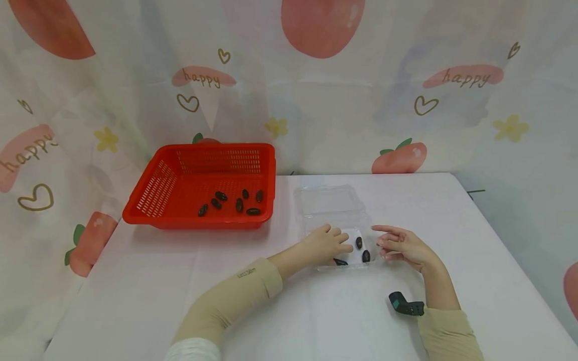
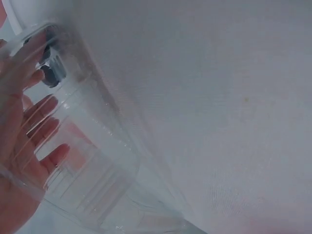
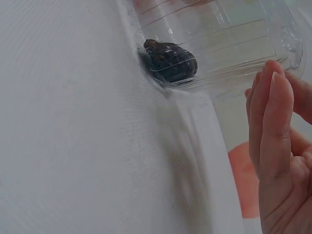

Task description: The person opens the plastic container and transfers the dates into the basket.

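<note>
A clear plastic box [image 1: 343,266] with its lid [image 1: 326,200] folded back lies on the white table. Several dark, shiny oval pieces are inside, such as one dark oval piece [image 1: 366,256] at the right side, which the right wrist view shows through the wall. My left hand [image 1: 326,245] reaches into the box from the left, its fingers spread and loosely bent; the left wrist view shows these fingers [image 2: 45,129] behind the clear wall, beside dark pieces. My right hand [image 1: 403,245] hovers at the box's right edge with its index finger extended, holding nothing.
A red plastic basket [image 1: 198,220] stands at the back left, with several dark oval pieces in its right half. A small black device [image 1: 406,305] sticks out from the right wrist. Behind the table hangs a printed curtain [image 1: 334,115].
</note>
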The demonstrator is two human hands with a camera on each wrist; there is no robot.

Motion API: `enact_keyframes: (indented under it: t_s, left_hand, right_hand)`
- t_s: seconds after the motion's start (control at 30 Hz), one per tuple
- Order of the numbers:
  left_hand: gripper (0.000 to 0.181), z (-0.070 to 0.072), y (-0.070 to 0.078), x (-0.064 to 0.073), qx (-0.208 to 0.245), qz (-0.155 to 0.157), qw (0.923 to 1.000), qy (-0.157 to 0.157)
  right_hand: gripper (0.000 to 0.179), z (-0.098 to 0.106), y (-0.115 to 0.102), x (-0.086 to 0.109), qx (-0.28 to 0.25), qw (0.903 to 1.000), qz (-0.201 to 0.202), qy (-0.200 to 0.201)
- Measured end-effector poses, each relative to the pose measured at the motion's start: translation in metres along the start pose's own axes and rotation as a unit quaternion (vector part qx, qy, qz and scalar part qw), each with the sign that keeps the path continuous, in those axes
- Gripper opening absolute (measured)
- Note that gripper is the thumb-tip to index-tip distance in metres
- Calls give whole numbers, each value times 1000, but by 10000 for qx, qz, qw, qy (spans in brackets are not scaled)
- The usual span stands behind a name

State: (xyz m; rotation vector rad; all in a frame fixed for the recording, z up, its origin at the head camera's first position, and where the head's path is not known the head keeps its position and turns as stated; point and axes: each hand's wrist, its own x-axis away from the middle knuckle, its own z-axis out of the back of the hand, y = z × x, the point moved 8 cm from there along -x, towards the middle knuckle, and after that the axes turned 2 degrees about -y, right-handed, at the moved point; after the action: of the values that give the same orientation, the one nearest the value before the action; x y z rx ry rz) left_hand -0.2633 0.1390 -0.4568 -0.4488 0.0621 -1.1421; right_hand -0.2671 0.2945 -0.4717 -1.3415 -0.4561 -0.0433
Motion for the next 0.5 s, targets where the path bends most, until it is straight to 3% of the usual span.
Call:
enact_keyframes:
  t_s: [0.27, 0.5]
  left_hand:
    - [45, -6, 0, -2, 137, 26, 9996, -235]
    - [34, -4, 1, -1, 107, -117, 9997, -166]
  right_hand:
    - [54, -1, -1, 0, 93, 10000, 29, 14]
    - [47, 0, 2, -3, 75, 9999, 10, 83]
